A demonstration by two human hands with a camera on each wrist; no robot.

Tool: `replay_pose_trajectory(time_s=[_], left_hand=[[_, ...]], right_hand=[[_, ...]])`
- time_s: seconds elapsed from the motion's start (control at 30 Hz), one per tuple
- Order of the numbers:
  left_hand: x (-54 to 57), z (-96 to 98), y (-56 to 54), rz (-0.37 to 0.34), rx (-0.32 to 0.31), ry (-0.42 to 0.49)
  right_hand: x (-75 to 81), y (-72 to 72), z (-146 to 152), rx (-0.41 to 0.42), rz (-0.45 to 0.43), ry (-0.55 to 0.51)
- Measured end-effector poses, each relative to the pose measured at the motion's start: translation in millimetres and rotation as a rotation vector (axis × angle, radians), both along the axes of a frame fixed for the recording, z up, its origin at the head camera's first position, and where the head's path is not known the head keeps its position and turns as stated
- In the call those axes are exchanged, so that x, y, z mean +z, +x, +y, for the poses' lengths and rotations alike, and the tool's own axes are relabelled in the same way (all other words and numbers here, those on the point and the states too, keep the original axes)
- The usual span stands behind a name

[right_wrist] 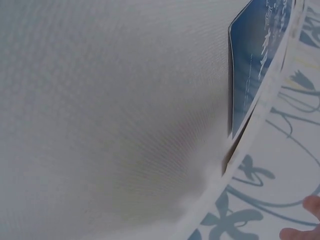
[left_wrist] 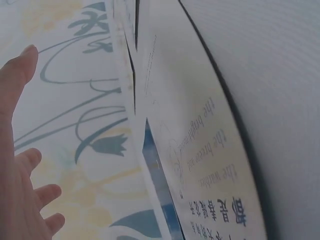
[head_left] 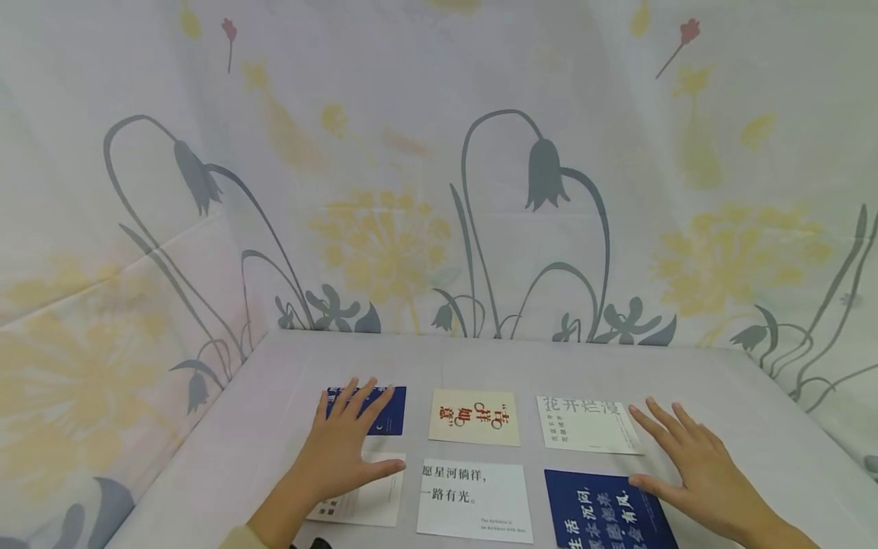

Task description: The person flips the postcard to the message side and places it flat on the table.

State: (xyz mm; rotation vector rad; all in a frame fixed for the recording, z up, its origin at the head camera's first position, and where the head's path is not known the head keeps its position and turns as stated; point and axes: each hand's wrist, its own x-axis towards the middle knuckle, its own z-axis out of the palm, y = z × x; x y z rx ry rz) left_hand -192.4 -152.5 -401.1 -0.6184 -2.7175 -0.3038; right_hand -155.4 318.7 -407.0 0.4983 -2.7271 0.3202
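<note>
Several printed cards lie in two rows of three on the white table. My left hand [head_left: 339,450], fingers spread, hovers over the left column, overlapping a blue card [head_left: 392,415] at the back and a white card [head_left: 373,503] in front. In the middle column lie a cream card [head_left: 475,417] with red characters and a white card [head_left: 473,499] with black lettering. On the right are a white card [head_left: 590,425] with grey characters and a dark blue card [head_left: 610,507]. My right hand [head_left: 703,469], fingers spread, holds nothing beside them, its thumb overlapping the dark blue card.
A flower-patterned cloth [head_left: 411,191] hangs behind and on both sides of the table [head_left: 405,358]. Bare tabletop extends behind the back row of cards. A small black object [head_left: 320,544] shows at the bottom edge near my left wrist.
</note>
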Motion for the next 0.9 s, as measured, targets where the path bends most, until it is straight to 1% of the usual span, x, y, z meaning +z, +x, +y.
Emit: replay_pose_trajectory(time_s=[0.4, 0.57, 0.73, 0.9], left_hand=[[4.7, 15.3, -5.0, -0.022, -0.010, 0.033], [5.4, 21.7, -8.3, 0.000, -0.031, 0.053], [6.1, 27.8, -11.3, 0.002, -0.050, 0.076], [8.2, 34.7, -13.4, 0.023, -0.084, 0.119]], right_hand=[[1.1, -5.9, 1, 0.063, 0.084, -0.038], [2.4, -7.9, 0, 0.068, 0.080, -0.045], [4.8, -9.8, -2, 0.053, 0.070, -0.045], [7.4, -12.5, -3, 0.061, 0.080, -0.063]])
